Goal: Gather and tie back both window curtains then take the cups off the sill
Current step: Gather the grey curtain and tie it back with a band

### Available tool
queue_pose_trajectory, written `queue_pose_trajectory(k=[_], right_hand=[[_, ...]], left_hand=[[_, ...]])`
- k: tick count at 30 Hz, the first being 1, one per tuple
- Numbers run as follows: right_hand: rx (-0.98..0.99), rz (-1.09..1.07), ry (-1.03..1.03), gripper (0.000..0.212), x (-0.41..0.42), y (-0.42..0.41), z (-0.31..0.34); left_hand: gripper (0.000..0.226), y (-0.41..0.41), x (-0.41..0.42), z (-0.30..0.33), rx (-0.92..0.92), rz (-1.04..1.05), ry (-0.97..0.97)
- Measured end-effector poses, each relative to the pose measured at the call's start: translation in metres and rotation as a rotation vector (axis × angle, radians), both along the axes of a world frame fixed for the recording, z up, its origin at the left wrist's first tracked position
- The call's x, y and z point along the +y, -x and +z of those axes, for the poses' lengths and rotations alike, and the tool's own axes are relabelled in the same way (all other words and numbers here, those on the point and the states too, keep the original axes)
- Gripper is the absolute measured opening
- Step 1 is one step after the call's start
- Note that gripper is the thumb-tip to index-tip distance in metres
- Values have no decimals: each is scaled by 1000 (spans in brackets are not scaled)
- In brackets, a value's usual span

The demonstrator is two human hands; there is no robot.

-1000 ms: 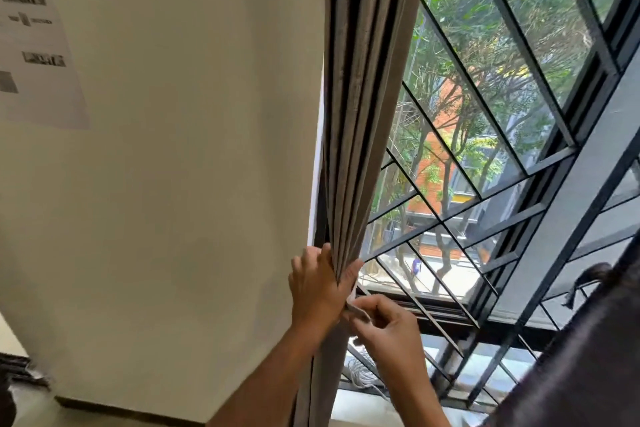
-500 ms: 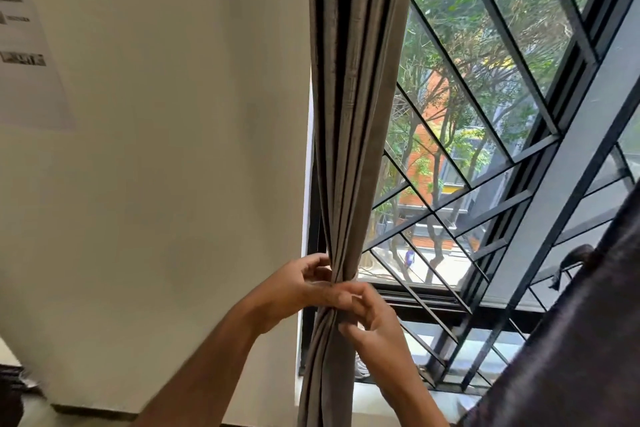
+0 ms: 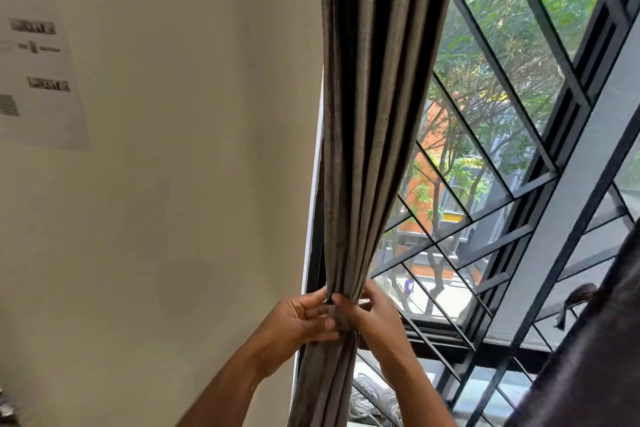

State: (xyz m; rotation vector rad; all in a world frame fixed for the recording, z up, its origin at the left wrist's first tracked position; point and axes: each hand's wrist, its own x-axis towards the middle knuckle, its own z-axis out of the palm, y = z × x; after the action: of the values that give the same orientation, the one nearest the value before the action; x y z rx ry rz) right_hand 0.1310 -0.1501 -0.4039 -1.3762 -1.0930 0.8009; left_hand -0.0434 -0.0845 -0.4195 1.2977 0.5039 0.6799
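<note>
Bright daylight comes in through the window [image 3: 519, 156] on the right. The trees outside look very bright, and the street far below is almost white with glare. The wall [image 3: 180, 184] on the left is softly lit and grows a bit darker near the bottom. The curtain [image 3: 374, 115] has deep dark shadows between its folds. The paper [image 3: 38, 73] on the wall is blurry, so its print cannot be read. Straight window bars lean and bend near the edges.

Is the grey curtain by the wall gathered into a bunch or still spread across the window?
Gathered. The curtain hangs in tight pleats, pinched to a narrow waist where the left hand and right hand grip it around a band.
</note>
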Motion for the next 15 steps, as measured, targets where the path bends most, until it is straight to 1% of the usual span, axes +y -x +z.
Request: queue_pose_trajectory(k=[2, 4, 8, 9, 10, 11, 13, 15], right_hand=[[-125, -63, -46, 21, 4, 3, -2], [-174, -62, -69, 21, 6, 4, -8], [-88, 24, -54, 10, 14, 5, -12], [-69, 54, -50, 13, 16, 6, -10], [-51, 94, -39, 18, 17, 6, -9], [-23, 143, -16, 27, 19, 4, -8], [69, 259, 40, 52, 21, -6, -9], [140, 370, 66, 71, 24, -16, -12]], left_hand=[[52, -3, 1, 1, 50, 93, -30], [47, -2, 4, 2, 88, 177, -73], [38, -8, 12, -4, 229, 303, -290], [32, -10, 14, -6, 257, 353, -328], [32, -10, 16, -7, 274, 382, -362], [38, -10, 19, -7, 273, 382, -382], [55, -6, 22, -5, 260, 329, -416], [57, 0, 27, -5, 251, 282, -422]])
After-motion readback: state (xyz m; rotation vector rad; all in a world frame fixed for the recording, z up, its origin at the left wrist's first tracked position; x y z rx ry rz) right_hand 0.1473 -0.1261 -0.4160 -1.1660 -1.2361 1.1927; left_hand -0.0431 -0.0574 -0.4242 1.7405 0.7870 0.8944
